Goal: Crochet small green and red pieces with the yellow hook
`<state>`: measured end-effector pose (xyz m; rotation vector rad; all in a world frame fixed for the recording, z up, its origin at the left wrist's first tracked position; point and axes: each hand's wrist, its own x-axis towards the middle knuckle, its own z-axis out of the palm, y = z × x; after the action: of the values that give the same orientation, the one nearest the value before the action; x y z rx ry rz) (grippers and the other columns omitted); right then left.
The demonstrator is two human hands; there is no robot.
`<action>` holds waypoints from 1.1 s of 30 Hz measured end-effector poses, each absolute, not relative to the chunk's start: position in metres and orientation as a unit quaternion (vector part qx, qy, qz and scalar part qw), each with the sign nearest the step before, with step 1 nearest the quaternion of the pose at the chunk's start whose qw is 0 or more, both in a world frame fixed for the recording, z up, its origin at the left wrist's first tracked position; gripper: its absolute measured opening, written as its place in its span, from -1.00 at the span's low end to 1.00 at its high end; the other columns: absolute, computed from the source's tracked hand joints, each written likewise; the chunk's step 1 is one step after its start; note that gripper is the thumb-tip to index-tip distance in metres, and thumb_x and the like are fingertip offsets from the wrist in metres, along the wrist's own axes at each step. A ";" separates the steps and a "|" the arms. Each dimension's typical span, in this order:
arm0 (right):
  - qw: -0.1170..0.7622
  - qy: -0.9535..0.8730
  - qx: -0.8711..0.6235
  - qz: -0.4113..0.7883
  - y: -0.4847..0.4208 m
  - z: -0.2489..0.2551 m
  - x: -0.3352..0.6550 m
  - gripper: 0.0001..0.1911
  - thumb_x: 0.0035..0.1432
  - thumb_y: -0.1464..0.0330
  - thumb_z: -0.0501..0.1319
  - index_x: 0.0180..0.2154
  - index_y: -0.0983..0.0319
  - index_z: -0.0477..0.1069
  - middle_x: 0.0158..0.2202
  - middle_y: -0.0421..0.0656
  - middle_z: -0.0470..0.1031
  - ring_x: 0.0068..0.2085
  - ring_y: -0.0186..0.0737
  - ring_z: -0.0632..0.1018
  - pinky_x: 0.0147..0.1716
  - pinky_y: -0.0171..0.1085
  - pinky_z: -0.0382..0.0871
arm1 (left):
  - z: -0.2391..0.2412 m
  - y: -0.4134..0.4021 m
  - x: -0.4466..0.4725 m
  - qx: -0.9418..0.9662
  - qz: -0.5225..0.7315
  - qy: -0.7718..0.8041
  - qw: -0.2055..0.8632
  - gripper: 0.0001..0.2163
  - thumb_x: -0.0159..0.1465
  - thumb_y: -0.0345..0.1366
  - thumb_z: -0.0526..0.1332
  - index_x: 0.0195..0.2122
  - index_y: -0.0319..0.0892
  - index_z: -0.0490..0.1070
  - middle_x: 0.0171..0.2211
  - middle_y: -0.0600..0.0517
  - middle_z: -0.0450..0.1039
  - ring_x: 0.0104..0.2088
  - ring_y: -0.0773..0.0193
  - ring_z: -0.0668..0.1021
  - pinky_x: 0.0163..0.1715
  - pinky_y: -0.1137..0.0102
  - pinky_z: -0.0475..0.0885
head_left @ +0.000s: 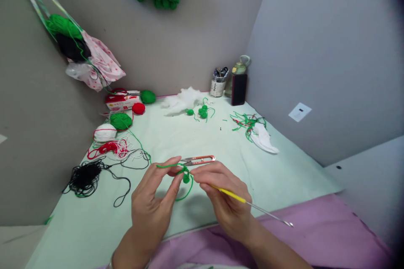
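Observation:
Between thumb and fingers, my left hand point(156, 195) pinches a small green crochet piece point(186, 177) with a loop of green yarn point(189, 193) hanging from it. My right hand point(225, 199) grips a crochet hook point(232, 194) with a yellow handle. Its far metal end points down to the right, while the end near the crochet piece is partly hidden by my fingers. Just beyond my hands lie orange-handled thread snips point(202, 159) on the pale green tablecloth point(202, 138).
Left are black yarn point(85, 178), a white ball point(105, 133), green ball point(121, 121) and red ball point(138, 108). White stuffing point(183, 100) and small green pieces point(203, 112) lie behind. Yarn scraps point(246, 122), a phone point(239, 89) and pen jar point(217, 86) stand rightward.

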<state>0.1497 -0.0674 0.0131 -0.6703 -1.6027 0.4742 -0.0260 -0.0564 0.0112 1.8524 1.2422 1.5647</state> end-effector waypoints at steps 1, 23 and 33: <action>0.621 -0.696 -0.293 0.212 -0.068 0.013 0.149 -0.55 0.35 0.62 0.18 0.11 0.06 0.54 -0.11 -0.07 0.66 -0.10 -0.14 0.66 -0.05 -0.09 0.60 | 0.011 -0.056 -0.025 0.662 0.568 0.443 0.207 -0.73 0.31 -0.45 0.37 -0.01 0.01 0.62 -0.15 0.05 0.68 -0.21 0.18 0.65 -0.07 0.26 0.53; 0.692 -0.599 -0.299 0.270 -0.067 0.003 0.131 -0.67 0.39 0.50 0.24 0.01 0.01 0.64 -0.12 -0.10 0.72 -0.10 -0.12 0.69 -0.13 -0.11 0.61 | 0.014 -0.056 -0.009 0.401 0.654 0.457 0.451 -0.77 0.16 -0.34 0.51 -0.15 -0.08 0.62 -0.36 0.14 0.61 -0.34 0.36 0.61 -0.27 0.49 0.53; 0.575 -0.753 -0.318 0.041 -0.065 -0.008 0.140 -0.61 0.39 0.53 0.20 0.15 0.11 0.55 0.01 0.02 0.66 0.00 -0.14 0.68 -0.07 -0.19 0.64 | 0.011 -0.055 -0.008 0.487 0.647 0.453 0.373 -0.89 0.22 -0.41 0.45 -0.28 -0.07 0.60 -0.20 0.08 0.61 -0.20 0.32 0.62 -0.10 0.46 0.55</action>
<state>0.1399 -0.0652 -0.0084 -0.7442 -1.7638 0.0970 -0.0077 -0.0552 0.0109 1.2477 1.1610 1.6568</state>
